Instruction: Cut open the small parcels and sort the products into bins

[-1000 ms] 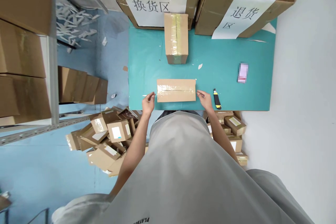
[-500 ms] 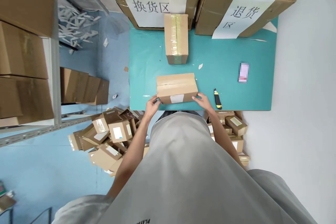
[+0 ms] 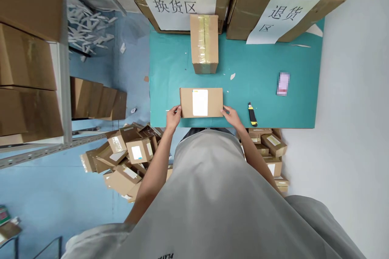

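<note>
A brown cardboard box with a white label on its visible face is at the near side of the green table. My left hand grips its left end, and my right hand grips its right end. Both sets of fingers are closed on the edges of the box. Whether its underside touches the tabletop, I cannot tell. To the right of my right hand lies a black and yellow utility knife. Farther back, a taped cardboard box stands in front of the large cartons.
Two large open cartons with paper signs, a left one and a right one, line the back. A blurred pinkish item lies at right. Shelving with boxes stands left; a pile of cartons covers the floor.
The box has been turned between my hands: its taped top faced up before, and now the face with the white label shows. My left hand has moved slightly left and up.
</note>
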